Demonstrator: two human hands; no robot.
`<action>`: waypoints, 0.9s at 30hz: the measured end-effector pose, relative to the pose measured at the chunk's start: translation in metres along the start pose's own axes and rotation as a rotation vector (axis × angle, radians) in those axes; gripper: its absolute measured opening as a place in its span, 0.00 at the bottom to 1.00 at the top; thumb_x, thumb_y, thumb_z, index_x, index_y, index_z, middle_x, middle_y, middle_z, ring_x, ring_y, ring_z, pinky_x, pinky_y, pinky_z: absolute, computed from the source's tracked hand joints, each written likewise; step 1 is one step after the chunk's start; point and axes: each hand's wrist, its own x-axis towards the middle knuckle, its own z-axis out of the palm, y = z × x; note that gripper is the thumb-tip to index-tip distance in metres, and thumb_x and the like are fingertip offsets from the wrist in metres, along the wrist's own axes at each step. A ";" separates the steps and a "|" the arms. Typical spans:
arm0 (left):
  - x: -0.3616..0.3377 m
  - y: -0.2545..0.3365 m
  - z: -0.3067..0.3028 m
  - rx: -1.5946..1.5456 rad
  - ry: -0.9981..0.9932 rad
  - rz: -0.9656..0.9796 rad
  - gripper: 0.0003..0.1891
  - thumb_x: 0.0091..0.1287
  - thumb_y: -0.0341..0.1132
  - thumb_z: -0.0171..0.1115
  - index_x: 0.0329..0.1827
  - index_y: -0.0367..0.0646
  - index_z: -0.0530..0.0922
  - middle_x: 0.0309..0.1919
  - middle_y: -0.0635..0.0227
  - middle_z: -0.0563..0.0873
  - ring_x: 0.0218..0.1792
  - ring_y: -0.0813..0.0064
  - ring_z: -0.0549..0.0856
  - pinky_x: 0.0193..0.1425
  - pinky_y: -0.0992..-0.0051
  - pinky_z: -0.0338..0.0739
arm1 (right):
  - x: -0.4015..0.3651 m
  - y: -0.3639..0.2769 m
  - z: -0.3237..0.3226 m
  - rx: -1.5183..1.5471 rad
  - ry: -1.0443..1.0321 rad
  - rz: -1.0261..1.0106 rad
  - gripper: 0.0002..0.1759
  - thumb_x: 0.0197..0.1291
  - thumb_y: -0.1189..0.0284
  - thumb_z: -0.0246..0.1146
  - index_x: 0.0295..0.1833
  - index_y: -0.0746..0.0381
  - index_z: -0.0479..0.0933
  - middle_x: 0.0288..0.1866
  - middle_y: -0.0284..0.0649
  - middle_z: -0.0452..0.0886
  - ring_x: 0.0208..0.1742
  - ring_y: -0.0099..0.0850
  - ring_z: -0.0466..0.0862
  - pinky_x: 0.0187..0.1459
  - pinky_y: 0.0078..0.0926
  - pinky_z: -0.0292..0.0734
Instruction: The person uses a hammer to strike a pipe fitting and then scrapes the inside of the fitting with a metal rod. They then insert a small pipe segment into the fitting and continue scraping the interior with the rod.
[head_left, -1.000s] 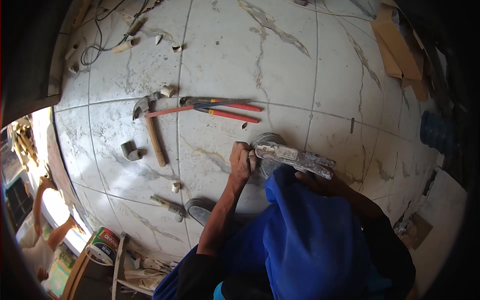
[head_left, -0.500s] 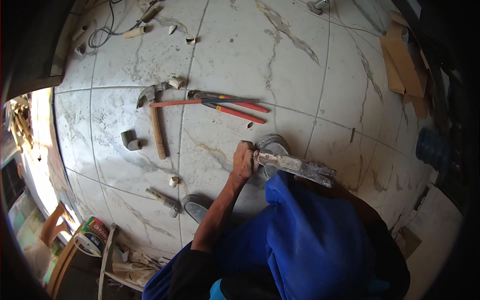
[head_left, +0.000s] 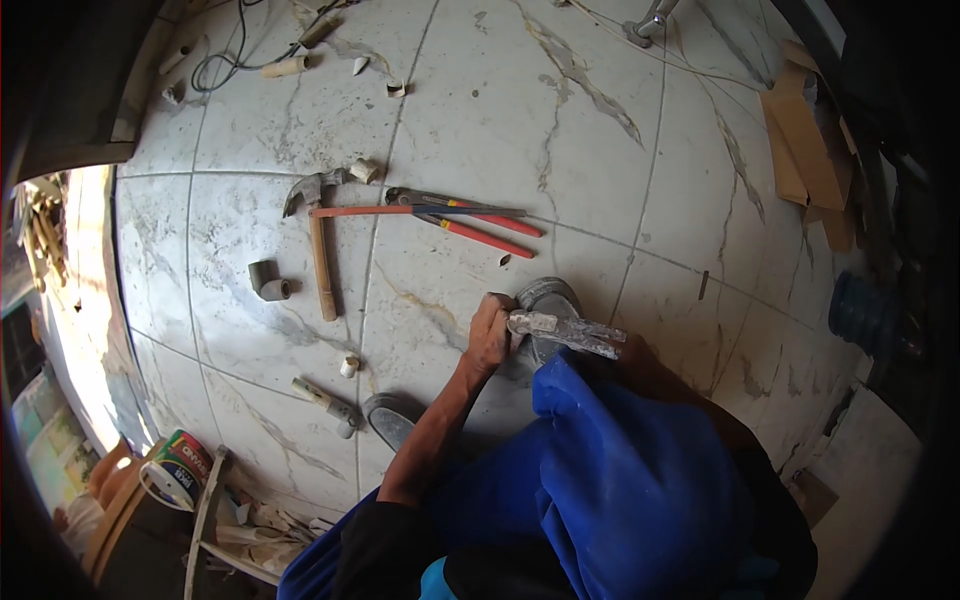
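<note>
My left hand (head_left: pixel 490 330) is closed, with its fingers wrapped round the left end of a worn, whitish tool (head_left: pixel 565 332) that I cannot identify. The tool lies across above my sandal (head_left: pixel 548 297) and the blue cloth (head_left: pixel 630 470) over my knee. My right hand (head_left: pixel 630 355) is at the tool's right end, its fingers mostly hidden behind the tool and cloth. Beyond my hands, red-handled pliers (head_left: pixel 480 225) lie on the tiled floor beside a claw hammer (head_left: pixel 322 250). A red and dark bar (head_left: pixel 415 210) rests across both.
A grey elbow fitting (head_left: pixel 267 281), a small pipe piece (head_left: pixel 349 366) and a fitting (head_left: pixel 326 403) lie at the left. Cardboard (head_left: pixel 805 145) and a blue bottle (head_left: pixel 860 312) stand at the right. A paint bucket (head_left: pixel 182 468) is at lower left, near another person (head_left: pixel 85 510).
The right end of the whitish tool has moved left, nearer my left hand. The person at lower left has drawn an arm back. The view has shifted slightly.
</note>
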 end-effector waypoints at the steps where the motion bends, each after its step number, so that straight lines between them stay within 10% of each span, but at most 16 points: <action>1: 0.001 0.001 0.001 0.034 0.004 -0.011 0.04 0.58 0.18 0.58 0.31 0.35 0.72 0.31 0.56 0.76 0.30 0.57 0.77 0.32 0.65 0.73 | -0.002 -0.001 0.001 0.131 0.093 0.012 0.20 0.66 0.59 0.59 0.56 0.63 0.75 0.50 0.52 0.80 0.52 0.43 0.81 0.51 0.38 0.76; 6: -0.001 0.003 0.004 0.046 0.037 -0.005 0.05 0.57 0.18 0.59 0.31 0.35 0.72 0.31 0.56 0.76 0.30 0.57 0.77 0.32 0.65 0.72 | -0.007 0.036 0.041 0.038 0.338 -0.297 0.21 0.65 0.61 0.60 0.56 0.64 0.74 0.43 0.53 0.81 0.43 0.49 0.82 0.43 0.39 0.79; 8: 0.001 0.002 0.005 0.032 0.043 0.002 0.05 0.57 0.18 0.60 0.31 0.35 0.72 0.31 0.56 0.77 0.30 0.57 0.77 0.32 0.65 0.73 | -0.001 0.039 0.051 0.514 0.433 -0.367 0.21 0.65 0.59 0.60 0.56 0.63 0.74 0.44 0.54 0.81 0.45 0.49 0.82 0.45 0.37 0.78; 11: -0.001 -0.001 -0.001 -0.033 0.002 0.021 0.05 0.56 0.18 0.60 0.31 0.35 0.72 0.32 0.56 0.77 0.30 0.58 0.77 0.32 0.65 0.73 | -0.009 -0.007 -0.002 0.530 -0.036 0.107 0.21 0.67 0.59 0.58 0.57 0.63 0.75 0.50 0.50 0.81 0.54 0.40 0.81 0.54 0.35 0.75; 14: -0.001 -0.002 0.002 0.001 0.010 0.006 0.06 0.54 0.21 0.62 0.32 0.34 0.72 0.32 0.56 0.77 0.30 0.58 0.77 0.31 0.66 0.73 | -0.011 0.010 0.007 -0.086 -0.052 0.054 0.20 0.67 0.60 0.58 0.56 0.63 0.75 0.48 0.49 0.82 0.52 0.39 0.81 0.53 0.36 0.75; 20: -0.002 0.000 0.003 0.072 0.054 -0.003 0.07 0.53 0.23 0.63 0.31 0.35 0.73 0.32 0.56 0.77 0.30 0.58 0.78 0.31 0.67 0.73 | -0.011 0.021 0.028 0.431 0.267 -0.089 0.19 0.67 0.62 0.58 0.57 0.62 0.75 0.45 0.52 0.82 0.47 0.46 0.83 0.50 0.36 0.77; 27: -0.001 0.000 0.007 0.033 0.068 0.005 0.07 0.55 0.22 0.63 0.29 0.35 0.72 0.31 0.56 0.77 0.29 0.59 0.78 0.30 0.67 0.74 | -0.029 -0.013 0.055 0.343 0.093 -0.263 0.21 0.67 0.63 0.58 0.58 0.67 0.73 0.47 0.47 0.81 0.51 0.40 0.81 0.54 0.37 0.74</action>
